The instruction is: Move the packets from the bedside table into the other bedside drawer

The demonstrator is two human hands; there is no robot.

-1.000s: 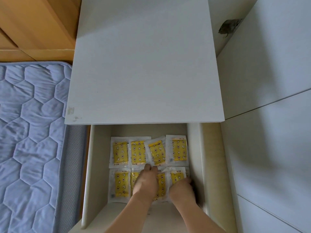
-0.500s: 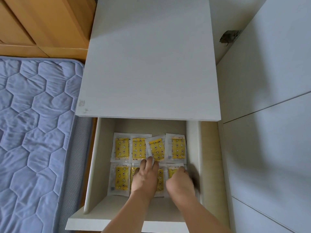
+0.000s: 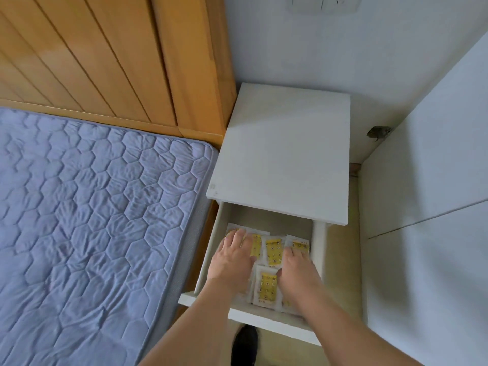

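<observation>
A: Scene, big to small. Mattress on the left, wooden headboard behind it, white bedside table in the corner with its top bare. Drawer is pulled out under it.

B: Packets?

A: Yellow packets lie flat on the drawer floor, a back row and a front row, edges overlapping. One front packet shows clear between the two wrists.

B: Hands?

A: Both are down in the drawer. Left hand lies flat over the back-left packets, fingers spread and fairly straight, pressing rather than gripping. Right hand sits over the right-side packets, fingers bent down onto them. Can't tell if it's pinching one or just resting, since the fingertips are hidden.

B: Step?

A: My read: either gathering here or tidying after a drop. One frame doesn't settle which drawer this is.

B: Next move?

A: If gathering: sweep the loose sheets into one stack, get a thumb under an edge, clamp, lift clear of the tabletop overhang. They look thin and slippery, so expect fanning. If placing: just pull the hands out and push the drawer shut.
</observation>
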